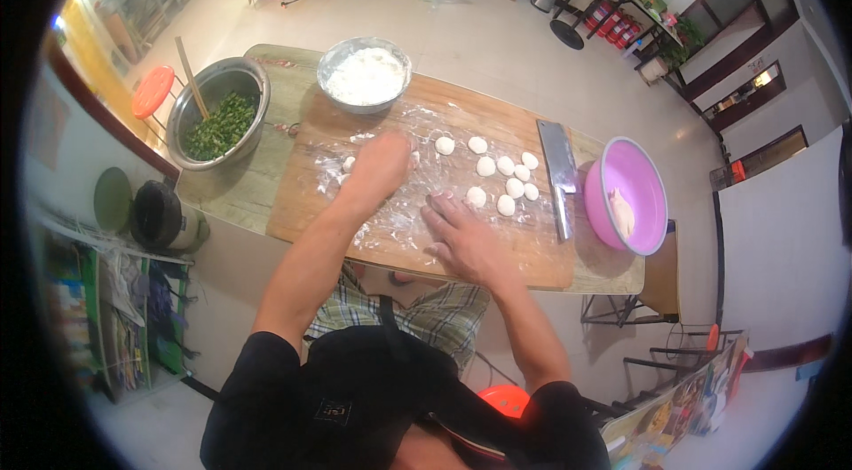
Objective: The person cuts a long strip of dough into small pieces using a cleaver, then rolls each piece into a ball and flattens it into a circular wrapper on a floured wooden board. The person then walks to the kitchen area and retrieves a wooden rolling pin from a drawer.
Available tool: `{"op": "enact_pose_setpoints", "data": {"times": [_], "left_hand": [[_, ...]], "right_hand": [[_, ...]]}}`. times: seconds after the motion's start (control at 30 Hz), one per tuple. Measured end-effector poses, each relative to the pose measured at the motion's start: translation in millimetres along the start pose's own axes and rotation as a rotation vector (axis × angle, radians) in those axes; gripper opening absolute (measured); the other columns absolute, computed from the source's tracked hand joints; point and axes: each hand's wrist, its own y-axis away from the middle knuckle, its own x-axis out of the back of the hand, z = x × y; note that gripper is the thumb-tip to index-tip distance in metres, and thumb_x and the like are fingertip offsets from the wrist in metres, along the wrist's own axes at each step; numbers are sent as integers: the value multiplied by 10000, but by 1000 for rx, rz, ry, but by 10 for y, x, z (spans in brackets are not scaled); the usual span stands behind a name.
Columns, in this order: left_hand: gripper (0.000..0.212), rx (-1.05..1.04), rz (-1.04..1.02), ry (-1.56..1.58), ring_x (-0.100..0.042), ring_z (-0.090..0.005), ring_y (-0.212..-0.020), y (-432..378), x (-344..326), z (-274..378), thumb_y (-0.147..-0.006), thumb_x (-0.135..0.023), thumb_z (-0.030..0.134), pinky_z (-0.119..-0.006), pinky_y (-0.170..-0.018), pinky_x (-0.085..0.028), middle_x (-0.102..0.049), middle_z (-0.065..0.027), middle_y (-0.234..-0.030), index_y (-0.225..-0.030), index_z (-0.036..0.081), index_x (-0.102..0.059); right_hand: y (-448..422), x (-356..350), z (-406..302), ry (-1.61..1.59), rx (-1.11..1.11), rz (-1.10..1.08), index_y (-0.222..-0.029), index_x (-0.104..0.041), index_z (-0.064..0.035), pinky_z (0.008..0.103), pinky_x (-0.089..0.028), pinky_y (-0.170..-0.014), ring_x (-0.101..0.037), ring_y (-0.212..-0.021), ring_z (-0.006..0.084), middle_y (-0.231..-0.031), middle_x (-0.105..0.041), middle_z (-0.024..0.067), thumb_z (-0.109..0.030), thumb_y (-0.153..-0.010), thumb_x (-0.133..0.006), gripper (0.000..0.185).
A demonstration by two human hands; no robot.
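My left hand point(385, 160) is over the left part of a floured wooden board point(426, 250), its fingers curled and mostly hidden; whether it holds anything cannot be told. Small white dough pieces point(349, 164) lie beside it. My right hand point(464, 237) rests with spread fingers near the board's front, its fingertips close to a dough ball point(476, 197). Several more round dough balls point(486, 167) are scattered to the right. A metal cleaver point(558, 160) lies at the board's right side, its handle towards me.
A metal bowl of white flour point(366, 77) stands at the board's back edge. At the left is a large metal bowl point(263, 94) of chopped greens with chopsticks point(192, 80). A pink basin point(652, 170) with dough point(622, 214) stands on the right. An orange stool point(504, 400) is near me.
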Motion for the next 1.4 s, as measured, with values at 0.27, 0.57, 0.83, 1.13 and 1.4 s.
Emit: {"op": "enact_pose_setpoints", "data": {"times": [0.27, 0.57, 0.83, 1.13, 1.4], "left_hand": [[220, -257, -96, 104, -709, -397, -1028, 396, 25, 405, -885, -803, 219, -514, -971, -546, -767, -189, -1006, -1036, 58, -803], [244, -256, 39, 199, -673, -331, -1118, 643, 65, 381, -906, -808, 232, -494, -1089, -449, -768, -128, -1061, -1082, 62, -800], [222, -43, 406, 291, -669, -380, -1115, 667, 183, -18, -973, -682, 100, -499, -1057, -488, -758, -174, -1118, -1161, 25, -772], [255, 60, 466, 312, -664, -409, -1120, 719, 331, -199, -1000, -662, 106, -498, -1041, -491, -755, -194, -1176, -1220, 21, -758], [297, 157, 437, 355, -655, -416, -1155, 671, 208, -240, -1024, -665, 184, -490, -1062, -476, -745, -212, -1211, -1239, -4, -743]], "right_hand": [[-310, 50, 479, 20, -181, 103, -1585, -534, -66, 554, -279, -1324, -417, -1574, 390, -1707, -451, 163, -345, -1070, -620, 592], [-348, -38, 505, -287, -337, 486, -1365, -718, 1, 479, -437, -1216, -577, -1422, 409, -1482, -659, 231, -216, -1050, -651, 387], [-799, 82, 172, -246, -251, 423, -1370, -703, 53, 491, -389, -1255, -594, -1397, 426, -1432, -683, 264, -304, -1100, -578, 466], [-988, -246, -210, 32, -316, 173, -1649, -416, 16, 548, -241, -1327, -354, -1610, 380, -1729, -394, 228, -575, -1100, -493, 811], [-976, -258, -284, 128, -305, 84, -1682, -370, -1, 553, -220, -1332, -319, -1628, 382, -1752, -356, 225, -668, -1061, -502, 921]]}}
